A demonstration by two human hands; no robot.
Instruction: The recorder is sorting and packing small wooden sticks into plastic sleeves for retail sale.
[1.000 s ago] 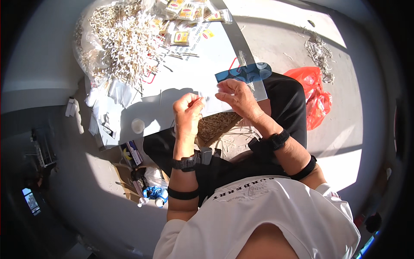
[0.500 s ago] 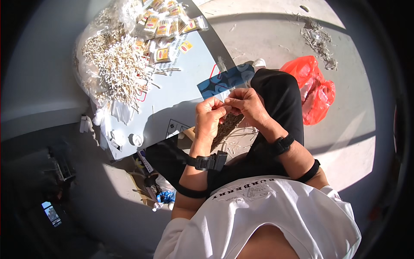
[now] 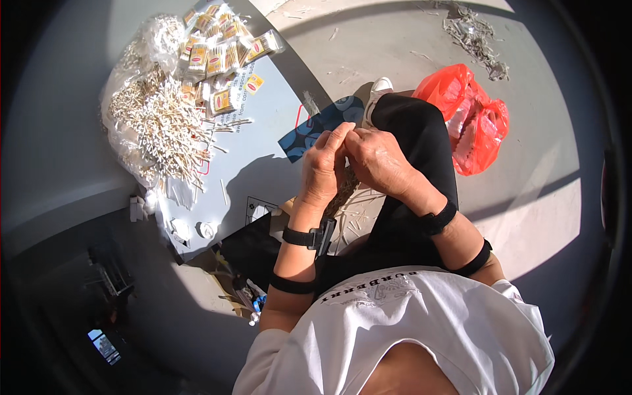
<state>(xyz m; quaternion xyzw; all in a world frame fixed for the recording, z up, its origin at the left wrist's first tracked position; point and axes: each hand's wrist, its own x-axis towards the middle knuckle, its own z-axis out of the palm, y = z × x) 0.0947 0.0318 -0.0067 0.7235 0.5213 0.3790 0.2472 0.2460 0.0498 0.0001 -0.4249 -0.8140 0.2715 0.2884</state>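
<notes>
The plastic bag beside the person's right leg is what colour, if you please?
The plastic bag is bright red, best seen in the head view.

Dark-blue sheet (image 3: 296,143) with paler circles, whitish swabs (image 3: 155,118), red bag (image 3: 479,128), white shirt (image 3: 395,316).

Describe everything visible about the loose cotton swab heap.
The cotton swab heap is a tangled pile of thin, pale tan sticks with white tips, pointing every way. It lies on the left part of the table. Wrinkled clear plastic film lines its left and far sides. Small packets crowd its far right side, and some loose sticks stray rightward.
</notes>
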